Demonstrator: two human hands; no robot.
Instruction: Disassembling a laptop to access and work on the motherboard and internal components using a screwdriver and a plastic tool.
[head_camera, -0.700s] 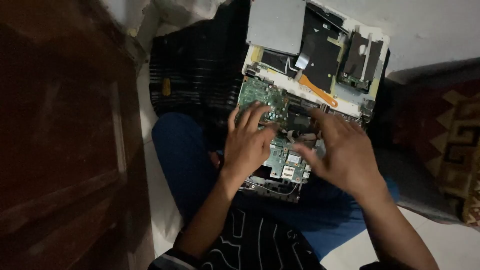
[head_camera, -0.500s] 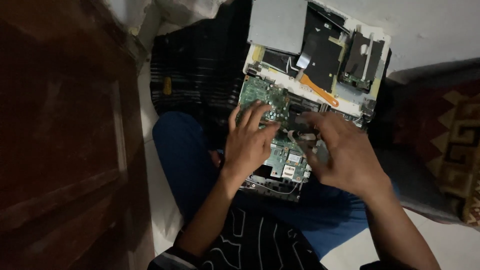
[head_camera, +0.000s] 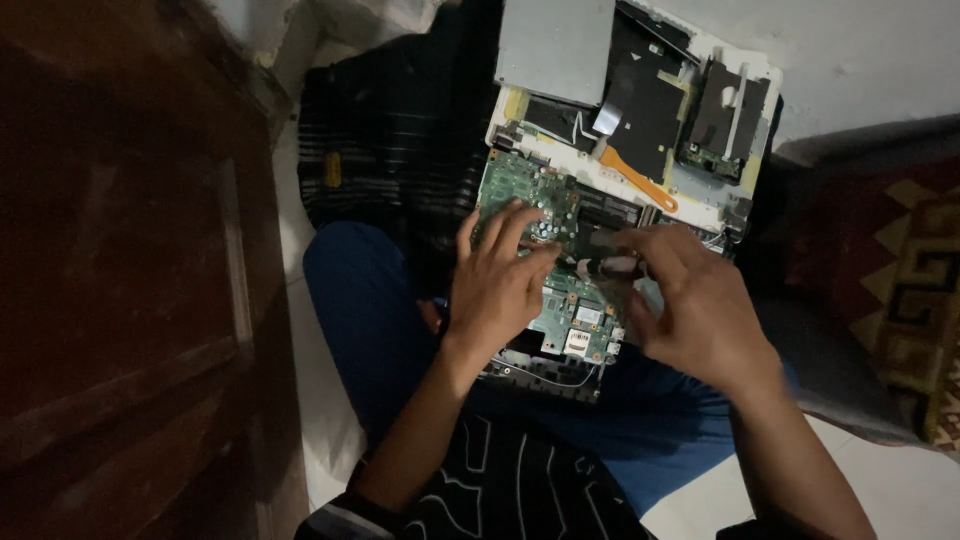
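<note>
On the lap, an opened laptop chassis (head_camera: 745, 75) is lying with its green circuit board (head_camera: 560, 300) exposed. Left hand (head_camera: 497, 290) is pressing flat, fingers spread, gripping nothing. Right hand (head_camera: 690, 305) is pinching a small dark part (head_camera: 608, 266) just above the board.

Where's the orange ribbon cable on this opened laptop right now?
In the head view, the orange ribbon cable runs diagonally right of centre, above the green circuit board and just above the right hand.
</note>
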